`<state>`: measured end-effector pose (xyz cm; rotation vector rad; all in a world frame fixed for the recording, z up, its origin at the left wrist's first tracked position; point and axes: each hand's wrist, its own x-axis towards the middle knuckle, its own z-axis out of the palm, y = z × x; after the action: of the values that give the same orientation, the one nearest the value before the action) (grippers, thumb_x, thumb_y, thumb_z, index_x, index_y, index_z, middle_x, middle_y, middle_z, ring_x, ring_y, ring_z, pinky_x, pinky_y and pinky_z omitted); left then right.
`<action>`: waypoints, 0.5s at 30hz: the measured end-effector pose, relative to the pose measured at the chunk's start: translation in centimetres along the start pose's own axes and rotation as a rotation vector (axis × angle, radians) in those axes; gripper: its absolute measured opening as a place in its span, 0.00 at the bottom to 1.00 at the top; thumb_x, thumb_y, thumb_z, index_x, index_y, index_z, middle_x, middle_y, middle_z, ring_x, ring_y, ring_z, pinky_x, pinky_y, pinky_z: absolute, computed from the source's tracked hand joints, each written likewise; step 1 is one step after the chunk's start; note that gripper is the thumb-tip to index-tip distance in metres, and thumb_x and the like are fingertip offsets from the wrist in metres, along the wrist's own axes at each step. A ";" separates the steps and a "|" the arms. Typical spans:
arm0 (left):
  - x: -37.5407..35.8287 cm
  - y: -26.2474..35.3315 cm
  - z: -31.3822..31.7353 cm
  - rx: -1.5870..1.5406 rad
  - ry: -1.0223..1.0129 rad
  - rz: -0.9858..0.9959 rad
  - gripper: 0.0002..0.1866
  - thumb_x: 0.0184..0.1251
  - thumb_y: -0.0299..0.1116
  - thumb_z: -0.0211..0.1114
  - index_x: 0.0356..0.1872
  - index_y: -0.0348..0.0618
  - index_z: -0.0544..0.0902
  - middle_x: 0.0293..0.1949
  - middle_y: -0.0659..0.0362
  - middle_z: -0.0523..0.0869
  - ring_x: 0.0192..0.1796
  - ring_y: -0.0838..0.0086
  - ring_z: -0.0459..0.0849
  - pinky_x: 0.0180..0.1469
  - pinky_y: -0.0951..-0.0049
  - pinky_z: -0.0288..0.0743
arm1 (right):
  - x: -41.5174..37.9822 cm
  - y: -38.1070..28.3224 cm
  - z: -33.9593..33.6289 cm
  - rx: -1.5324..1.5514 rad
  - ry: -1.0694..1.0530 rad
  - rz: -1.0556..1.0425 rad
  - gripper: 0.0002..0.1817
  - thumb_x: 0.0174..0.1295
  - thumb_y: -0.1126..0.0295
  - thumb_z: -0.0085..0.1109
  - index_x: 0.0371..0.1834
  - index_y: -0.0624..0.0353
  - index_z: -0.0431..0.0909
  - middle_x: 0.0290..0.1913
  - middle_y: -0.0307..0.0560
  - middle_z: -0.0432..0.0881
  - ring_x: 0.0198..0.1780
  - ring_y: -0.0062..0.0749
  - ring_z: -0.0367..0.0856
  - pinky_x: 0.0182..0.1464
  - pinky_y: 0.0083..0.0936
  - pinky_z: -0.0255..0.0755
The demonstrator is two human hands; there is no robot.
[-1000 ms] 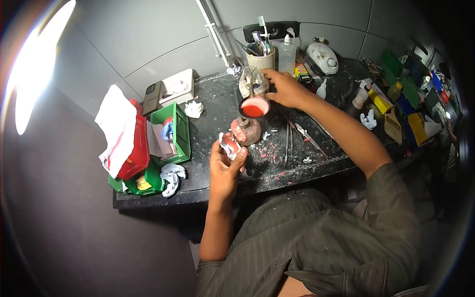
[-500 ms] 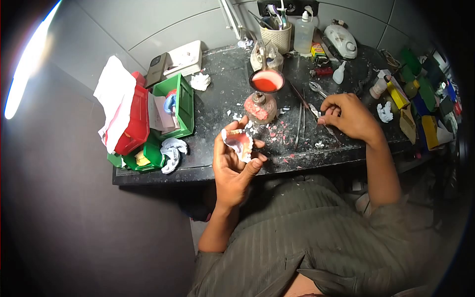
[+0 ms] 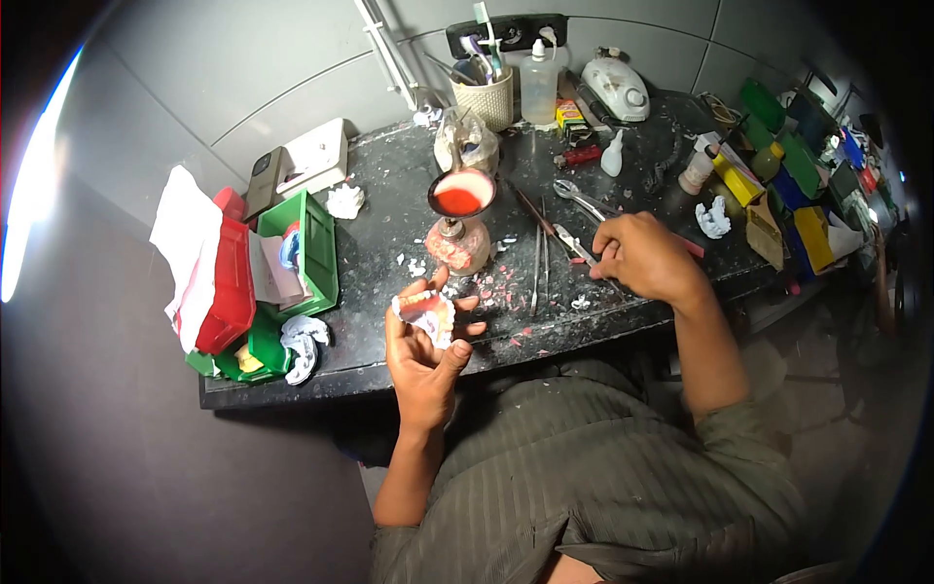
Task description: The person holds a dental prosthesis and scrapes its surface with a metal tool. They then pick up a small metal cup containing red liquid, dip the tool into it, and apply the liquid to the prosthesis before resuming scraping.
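Right hand has dropped onto a tool, fingers curled; left hand grips denture past bench edge

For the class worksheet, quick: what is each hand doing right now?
Left hand: shut on denture.
Right hand: closed on a metal tool.

A green bin and a red bin sit at the left. A basket of brushes and a bottle stand at the top.
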<state>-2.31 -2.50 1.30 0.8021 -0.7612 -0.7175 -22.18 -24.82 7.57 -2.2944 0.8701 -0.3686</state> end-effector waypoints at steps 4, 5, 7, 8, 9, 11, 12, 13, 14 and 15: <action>-0.1 -0.4 0.1 -0.019 -0.016 -0.010 0.42 0.63 0.31 0.78 0.72 0.35 0.61 0.74 0.41 0.69 0.64 0.56 0.83 0.58 0.61 0.87 | -0.4 0.5 0.4 -0.072 0.000 0.046 0.04 0.58 0.81 0.65 0.35 0.71 0.84 0.31 0.61 0.88 0.36 0.47 0.92 0.41 0.37 0.82; -0.2 -0.4 0.0 -0.021 -0.017 -0.011 0.42 0.63 0.31 0.78 0.72 0.35 0.61 0.74 0.41 0.69 0.64 0.56 0.83 0.58 0.61 0.87 | -0.4 0.5 0.4 -0.087 0.006 0.039 0.04 0.58 0.81 0.65 0.35 0.70 0.84 0.31 0.61 0.88 0.37 0.49 0.91 0.42 0.38 0.82; -0.2 -0.5 -0.1 -0.029 -0.036 -0.019 0.42 0.63 0.32 0.79 0.72 0.34 0.62 0.74 0.40 0.69 0.63 0.55 0.83 0.58 0.60 0.87 | -0.5 0.4 0.2 -0.105 0.014 0.034 0.04 0.59 0.81 0.64 0.36 0.70 0.84 0.32 0.62 0.88 0.38 0.51 0.91 0.43 0.39 0.82; -0.3 -0.5 -0.1 -0.030 -0.036 -0.022 0.42 0.63 0.32 0.79 0.72 0.34 0.62 0.74 0.40 0.69 0.63 0.55 0.83 0.58 0.60 0.87 | -0.6 0.3 0.3 -0.161 0.041 0.018 0.03 0.59 0.80 0.64 0.34 0.69 0.84 0.33 0.62 0.88 0.40 0.54 0.90 0.46 0.39 0.81; -0.3 -0.5 -0.1 -0.027 -0.043 -0.020 0.42 0.63 0.32 0.79 0.72 0.34 0.62 0.74 0.40 0.69 0.63 0.55 0.83 0.57 0.59 0.87 | -0.7 0.2 0.3 -0.220 0.068 -0.001 0.02 0.60 0.80 0.63 0.32 0.68 0.83 0.33 0.62 0.87 0.42 0.56 0.88 0.49 0.40 0.80; -0.2 -0.5 0.0 -0.023 -0.042 -0.012 0.42 0.63 0.32 0.79 0.72 0.34 0.62 0.74 0.40 0.69 0.63 0.55 0.83 0.57 0.59 0.87 | -0.7 1.1 0.4 -0.233 0.079 -0.063 0.02 0.60 0.79 0.63 0.31 0.67 0.82 0.33 0.61 0.87 0.42 0.57 0.87 0.50 0.41 0.79; -0.3 -0.5 0.1 0.017 -0.057 0.006 0.43 0.63 0.38 0.79 0.72 0.33 0.62 0.73 0.38 0.70 0.62 0.54 0.84 0.55 0.60 0.88 | -0.7 1.4 0.5 -0.242 0.087 -0.126 0.03 0.60 0.78 0.63 0.31 0.67 0.81 0.32 0.60 0.86 0.43 0.58 0.85 0.52 0.42 0.78; -0.5 -0.5 0.2 0.061 -0.068 0.025 0.45 0.64 0.43 0.78 0.72 0.32 0.62 0.72 0.36 0.71 0.61 0.53 0.85 0.53 0.61 0.89 | -0.8 1.4 0.5 -0.239 0.077 -0.136 0.03 0.60 0.78 0.63 0.31 0.67 0.81 0.32 0.60 0.86 0.43 0.58 0.85 0.52 0.42 0.78; -0.6 -0.4 0.5 0.058 -0.047 0.008 0.47 0.62 0.46 0.80 0.72 0.32 0.62 0.71 0.34 0.71 0.60 0.53 0.86 0.53 0.60 0.89 | -0.9 1.2 0.5 -0.208 0.128 -0.096 0.03 0.61 0.78 0.63 0.32 0.66 0.79 0.32 0.59 0.85 0.42 0.58 0.84 0.51 0.42 0.77; -0.6 -0.2 0.7 0.062 -0.050 -0.002 0.48 0.62 0.46 0.80 0.72 0.32 0.61 0.71 0.34 0.72 0.59 0.52 0.86 0.52 0.60 0.89 | -1.0 1.2 0.5 -0.177 0.174 -0.054 0.03 0.61 0.78 0.63 0.32 0.66 0.78 0.31 0.57 0.84 0.42 0.58 0.83 0.50 0.43 0.76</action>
<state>-3.20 -2.36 1.27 0.8432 -0.8316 -0.7206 -23.32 -24.64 6.37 -2.4806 0.9616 -0.5413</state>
